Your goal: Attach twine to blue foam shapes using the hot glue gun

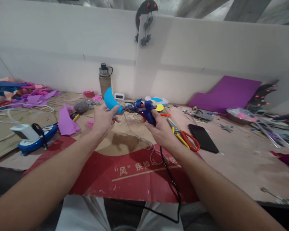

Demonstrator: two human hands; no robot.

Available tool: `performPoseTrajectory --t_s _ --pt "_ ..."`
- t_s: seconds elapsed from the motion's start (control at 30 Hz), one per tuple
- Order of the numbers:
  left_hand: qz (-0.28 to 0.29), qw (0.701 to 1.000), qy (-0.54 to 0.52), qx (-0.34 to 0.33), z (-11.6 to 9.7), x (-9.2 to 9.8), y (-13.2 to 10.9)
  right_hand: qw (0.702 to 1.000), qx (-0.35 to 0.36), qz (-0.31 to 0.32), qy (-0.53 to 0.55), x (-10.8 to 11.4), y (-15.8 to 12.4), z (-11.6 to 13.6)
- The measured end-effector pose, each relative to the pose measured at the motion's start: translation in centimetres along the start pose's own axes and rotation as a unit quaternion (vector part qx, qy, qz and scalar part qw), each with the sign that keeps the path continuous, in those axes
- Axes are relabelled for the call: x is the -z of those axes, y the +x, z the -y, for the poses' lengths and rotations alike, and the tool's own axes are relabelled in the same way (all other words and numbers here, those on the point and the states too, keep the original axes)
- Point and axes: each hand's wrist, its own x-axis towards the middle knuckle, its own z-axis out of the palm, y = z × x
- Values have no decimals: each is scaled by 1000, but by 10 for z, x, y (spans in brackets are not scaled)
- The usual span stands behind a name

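Observation:
Between the thumb and fingers of my left hand (104,118) is a curved blue crescent piece (111,100), its tip pointing up. My right hand (161,126) is wrapped round the handle of a blue hot glue gun (146,112). The gun's nozzle points left and meets or nearly meets the crescent's lower end; I cannot tell if they touch. A clear glue stick (160,103) sticks out of the gun's back. A thin grey string hangs below the crescent, and the gun's black cord (170,173) runs down over the table edge.
Red-handled scissors (189,141) and a black phone (203,138) lie right of my right hand. A blue power strip (38,141) with a white plug sits at left, near a purple scrap (67,121). A bottle (105,80) stands behind. Printed red cardboard (135,184) covers the front.

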Motion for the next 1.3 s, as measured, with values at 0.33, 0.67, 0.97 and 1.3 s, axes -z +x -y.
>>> performPoseTrajectory --t_s 0.33,0.67,0.97,1.3 --pt "28 999 27 -1 7 0 2 1000 5 -20 -4 2 1 -3" --pt "42 999 17 -4 3 -3 0 999 -19 -25 33 2 3 -6" --pt "56 998 29 -3 6 -2 -1 917 -208 -50 335 2 9 -8" --pt "43 998 30 40 6 -2 0 892 -327 -57 306 -5 22 -38"
